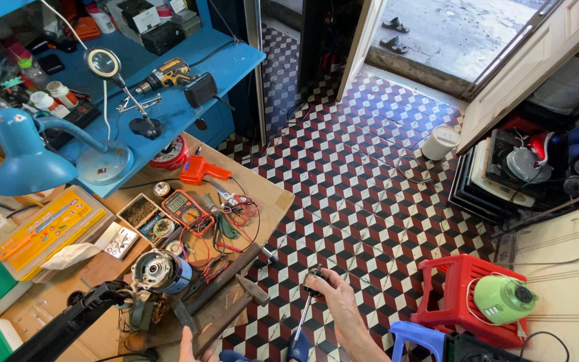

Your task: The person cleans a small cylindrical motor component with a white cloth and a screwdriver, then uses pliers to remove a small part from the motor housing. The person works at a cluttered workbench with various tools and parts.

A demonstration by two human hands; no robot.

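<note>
Down low, the right hand [333, 291] is curled tight around a small dark metal part [313, 281], held over the tiled floor [370, 174]; a blue-handled screwdriver [301, 330] hangs just under it; the left hand [187, 345] peeks in, grip unclear; farther off, a round silver motor [162, 270] sits on the wooden bench [273, 194]; a flat yellow box [48, 228] lies beyond.

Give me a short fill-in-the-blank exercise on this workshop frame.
1. The right hand holds a ____ with a blue handle.
2. The desk lamp on the bench is ____ in colour.
3. The green appliance sits on a ____ plastic stool.
4. The multimeter has an ____ casing.

Missing words: screwdriver; blue; red; orange
</note>
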